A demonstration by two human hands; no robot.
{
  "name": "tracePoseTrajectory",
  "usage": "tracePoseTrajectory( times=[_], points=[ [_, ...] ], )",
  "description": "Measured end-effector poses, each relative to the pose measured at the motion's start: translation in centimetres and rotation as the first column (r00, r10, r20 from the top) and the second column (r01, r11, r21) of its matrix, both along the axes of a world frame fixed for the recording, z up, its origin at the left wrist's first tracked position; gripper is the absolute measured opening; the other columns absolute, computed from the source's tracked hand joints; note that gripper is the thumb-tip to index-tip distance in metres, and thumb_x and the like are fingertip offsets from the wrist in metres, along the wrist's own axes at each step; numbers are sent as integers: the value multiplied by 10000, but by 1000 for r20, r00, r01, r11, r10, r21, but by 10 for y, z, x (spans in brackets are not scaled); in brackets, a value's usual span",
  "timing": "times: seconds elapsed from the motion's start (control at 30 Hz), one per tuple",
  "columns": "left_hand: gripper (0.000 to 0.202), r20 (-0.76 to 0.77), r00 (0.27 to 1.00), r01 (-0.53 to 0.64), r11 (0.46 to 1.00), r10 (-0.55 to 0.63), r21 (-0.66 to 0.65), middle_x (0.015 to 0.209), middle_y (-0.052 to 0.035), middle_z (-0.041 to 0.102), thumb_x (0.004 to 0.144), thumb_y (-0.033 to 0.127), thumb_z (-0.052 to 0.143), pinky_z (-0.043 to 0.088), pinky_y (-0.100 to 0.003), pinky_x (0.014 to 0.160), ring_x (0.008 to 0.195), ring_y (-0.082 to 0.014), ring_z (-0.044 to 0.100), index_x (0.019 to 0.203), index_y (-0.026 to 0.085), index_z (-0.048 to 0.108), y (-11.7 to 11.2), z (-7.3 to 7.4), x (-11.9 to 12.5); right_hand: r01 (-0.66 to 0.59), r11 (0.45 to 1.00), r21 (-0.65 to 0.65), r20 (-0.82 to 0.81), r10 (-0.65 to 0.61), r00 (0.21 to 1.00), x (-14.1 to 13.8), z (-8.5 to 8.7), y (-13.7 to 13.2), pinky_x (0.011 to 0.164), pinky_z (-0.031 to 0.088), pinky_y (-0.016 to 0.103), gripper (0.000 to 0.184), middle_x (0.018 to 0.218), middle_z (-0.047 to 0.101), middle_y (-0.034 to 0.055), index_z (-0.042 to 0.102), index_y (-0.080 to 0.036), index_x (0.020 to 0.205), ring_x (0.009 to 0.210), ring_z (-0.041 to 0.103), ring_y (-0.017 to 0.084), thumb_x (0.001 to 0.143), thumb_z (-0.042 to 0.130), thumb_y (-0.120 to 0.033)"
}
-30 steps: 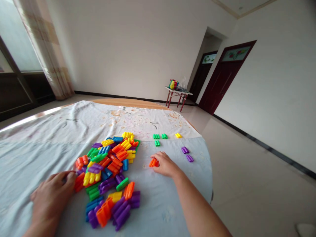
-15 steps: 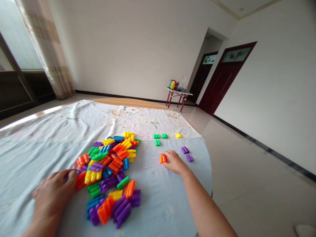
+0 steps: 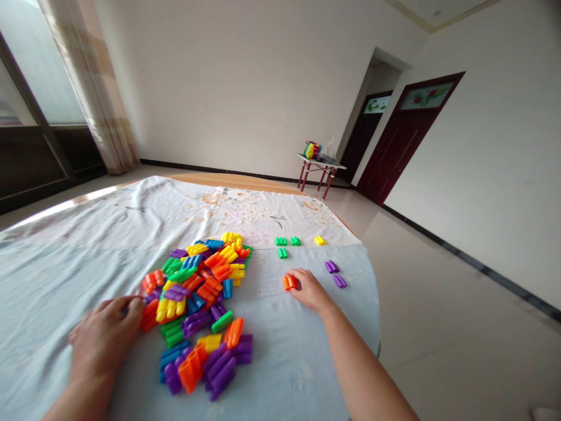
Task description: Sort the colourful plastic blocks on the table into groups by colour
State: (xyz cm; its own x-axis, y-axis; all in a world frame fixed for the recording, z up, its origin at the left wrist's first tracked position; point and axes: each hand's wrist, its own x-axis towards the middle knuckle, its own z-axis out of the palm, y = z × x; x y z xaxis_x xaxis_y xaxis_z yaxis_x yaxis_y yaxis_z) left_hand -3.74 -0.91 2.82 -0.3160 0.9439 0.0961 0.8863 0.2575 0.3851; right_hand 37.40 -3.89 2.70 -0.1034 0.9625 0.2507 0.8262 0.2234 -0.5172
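Note:
A heap of coloured plastic blocks (image 3: 199,298) lies on a round table covered by a pale cloth (image 3: 65,257). My left hand (image 3: 105,339) rests at the heap's left edge, fingers curled and touching the nearest blocks. My right hand (image 3: 309,289) lies on the cloth to the right of the heap, its fingertips closed on a small orange block (image 3: 289,282). Beyond it lie three green blocks (image 3: 284,244), a yellow block (image 3: 319,240) and two purple blocks (image 3: 335,273), each colour set apart.
The table's right edge (image 3: 374,304) drops to a tiled floor. A small red-legged table (image 3: 319,166) with bags on it stands by the far wall, near dark red doors (image 3: 405,134). A curtain (image 3: 92,93) hangs at the left window.
My right hand has carried the orange block away from the heap, rightward and farther out, toward the purple blocks. My left hand has stayed at the heap's edge.

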Motion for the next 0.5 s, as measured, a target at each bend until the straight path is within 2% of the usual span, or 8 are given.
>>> tracePoseTrajectory(
  times=[0.13,0.23,0.33,0.4,0.43,0.5],
  points=[
    [549,10,1000,2,1000,-2,21,1200,-119,570,821,504,214,348,-432,906,1134,-292,479,1010,193,625,-2,1,2,-7,1000,12,-34,7,999,4,-5,-1,979,414,382,495,1149,622,83,592,-173,1150,1069,554,221,673,560,-47],
    [524,10,1000,4,999,-4,33,1183,-117,582,835,485,234,351,-411,903,1120,-278,489,1005,184,628,-5,2,4,0,997,71,-84,6,996,7,-5,-2,977,418,401,481,1164,609,89,577,-183,1173,1072,554,227,699,580,-105],
    [507,12,1000,9,999,-9,46,1170,-115,590,845,469,245,349,-413,896,1113,-280,490,1002,181,631,-8,3,5,49,984,173,-159,-21,987,2,3,-3,932,446,399,373,1107,622,95,598,-184,1129,996,581,214,759,553,-166],
    [498,18,1000,13,999,-14,51,1167,-110,593,847,464,251,344,-421,898,1114,-283,488,1004,188,634,-8,3,5,50,980,193,-211,-8,977,-11,12,-7,868,476,365,303,1018,642,83,619,-185,1078,909,599,191,788,532,-181],
    [496,22,1000,15,999,-16,52,1166,-110,593,847,465,256,343,-424,900,1114,-285,487,1002,188,637,-8,3,5,17,985,174,-230,24,973,-20,18,-10,828,489,341,279,975,649,72,627,-187,1057,863,604,177,795,532,-183],
    [497,30,999,17,998,-18,55,1165,-114,593,846,469,263,344,-430,899,1111,-290,488,1001,185,641,-8,4,5,-127,986,107,-238,149,960,-41,30,-18,776,495,301,251,921,657,47,642,-200,1026,802,601,152,792,556,-177]
  ],
)
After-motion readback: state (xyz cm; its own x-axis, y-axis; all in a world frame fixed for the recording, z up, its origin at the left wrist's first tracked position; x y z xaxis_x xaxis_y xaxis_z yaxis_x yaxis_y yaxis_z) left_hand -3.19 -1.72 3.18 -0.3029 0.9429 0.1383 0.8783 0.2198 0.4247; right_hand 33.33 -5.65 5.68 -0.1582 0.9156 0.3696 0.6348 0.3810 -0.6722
